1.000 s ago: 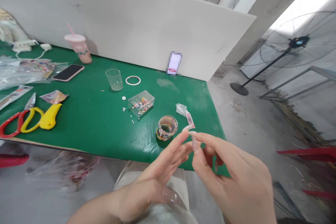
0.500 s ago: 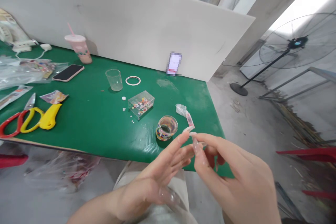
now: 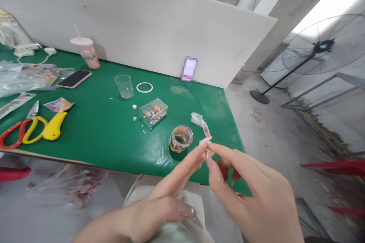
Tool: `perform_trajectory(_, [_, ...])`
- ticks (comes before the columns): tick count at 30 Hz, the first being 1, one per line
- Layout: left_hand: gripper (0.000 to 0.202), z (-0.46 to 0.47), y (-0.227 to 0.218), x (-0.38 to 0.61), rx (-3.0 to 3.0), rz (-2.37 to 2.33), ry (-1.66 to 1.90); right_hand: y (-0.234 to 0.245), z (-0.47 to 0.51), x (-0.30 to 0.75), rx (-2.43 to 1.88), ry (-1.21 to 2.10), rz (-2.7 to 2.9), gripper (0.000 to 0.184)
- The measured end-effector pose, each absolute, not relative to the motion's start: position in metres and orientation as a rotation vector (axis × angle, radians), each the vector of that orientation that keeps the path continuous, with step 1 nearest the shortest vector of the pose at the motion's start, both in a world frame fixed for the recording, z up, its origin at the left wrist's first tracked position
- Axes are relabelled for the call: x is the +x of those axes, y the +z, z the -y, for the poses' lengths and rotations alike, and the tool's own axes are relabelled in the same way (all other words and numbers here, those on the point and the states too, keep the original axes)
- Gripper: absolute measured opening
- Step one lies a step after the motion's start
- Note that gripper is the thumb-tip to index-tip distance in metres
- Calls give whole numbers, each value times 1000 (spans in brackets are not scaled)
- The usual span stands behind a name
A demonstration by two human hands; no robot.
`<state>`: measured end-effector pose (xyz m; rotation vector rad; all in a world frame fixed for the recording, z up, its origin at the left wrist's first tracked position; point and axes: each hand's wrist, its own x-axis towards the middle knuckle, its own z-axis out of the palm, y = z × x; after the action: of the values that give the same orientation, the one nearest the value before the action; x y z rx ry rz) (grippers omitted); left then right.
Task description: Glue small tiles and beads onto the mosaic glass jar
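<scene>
My left hand (image 3: 168, 197) is held out with its fingers straight and together and the thumb well apart. At its index fingertip, my right hand (image 3: 251, 190) closes thumb and index finger in a pinch; whatever may lie between them is too small to make out. Just beyond the hands stands a small glass (image 3: 181, 145) covered with colourful mosaic pieces. A small red-and-white tube (image 3: 205, 128) and crumpled clear plastic (image 3: 196, 118) lie behind the fingertips. Left of the glass, a clear box (image 3: 154, 114) holds many tiny coloured pieces.
Farther back are a clear cup (image 3: 124, 87), a white ring (image 3: 144, 87) and a phone (image 3: 189, 69) against the partition (image 3: 137, 26). Scissors (image 3: 19, 133), a yellow-handled tool (image 3: 53, 127), another phone (image 3: 74, 79) and a pink tumbler (image 3: 87, 53) occupy the left. A fan (image 3: 322, 47) stands right.
My right hand has shifted slightly left, bringing its pinch against the left index fingertip. The left fingers have drawn closer together. Things on the table have stayed put.
</scene>
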<state>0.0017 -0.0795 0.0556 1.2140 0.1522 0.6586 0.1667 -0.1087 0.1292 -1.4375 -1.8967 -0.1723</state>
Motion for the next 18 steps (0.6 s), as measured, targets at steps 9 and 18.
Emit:
perform_trajectory(9, [75, 87, 61, 0, 1526, -345, 714, 130, 106, 162, -1396, -370, 1995, 15])
perform_trajectory(18, [74, 90, 53, 5, 1451, -418, 742, 125, 101, 162, -1377, -375, 1986, 17])
